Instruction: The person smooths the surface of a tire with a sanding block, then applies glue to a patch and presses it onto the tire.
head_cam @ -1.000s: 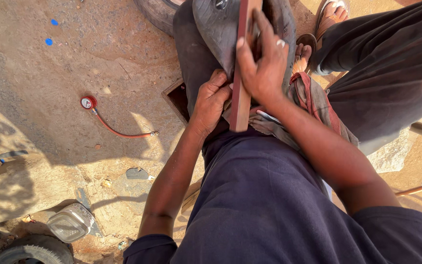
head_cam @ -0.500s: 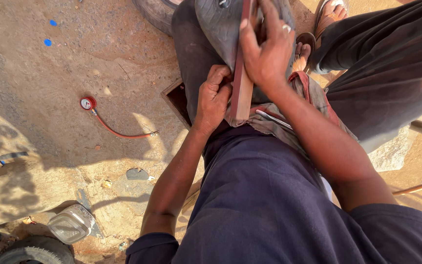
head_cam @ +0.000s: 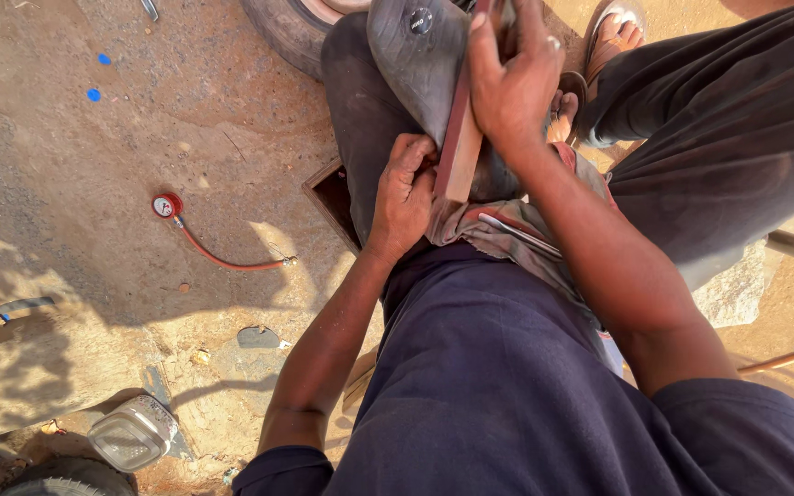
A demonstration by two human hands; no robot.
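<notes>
Gripping a long, flat reddish-brown bar point(head_cam: 459, 138), the right hand point(head_cam: 512, 87) has its fingers curled tight around the upper part, the bar standing nearly upright against a dark grey rubber inner tube point(head_cam: 415, 64) draped over the person's knee. That rubber looks dull, dusty and limp, with a round black patch near its top. Pressed against the lower edge of the tube just beside the bar's bottom end, the left hand point(head_cam: 403, 197) has its fingers bent and bunched, pinching the rubber. A frayed, dirty rag point(head_cam: 498, 234) with a red edge lies under both on the lap. On the gritty, sunlit dirt ground to the left rests a small round pressure gauge point(head_cam: 167, 206) with a red rim and a thin red hose point(head_cam: 227, 262) curling away. A worn tyre point(head_cam: 287, 28) lies beyond the knee, and a sandalled foot point(head_cam: 613, 32) shows at the top right
</notes>
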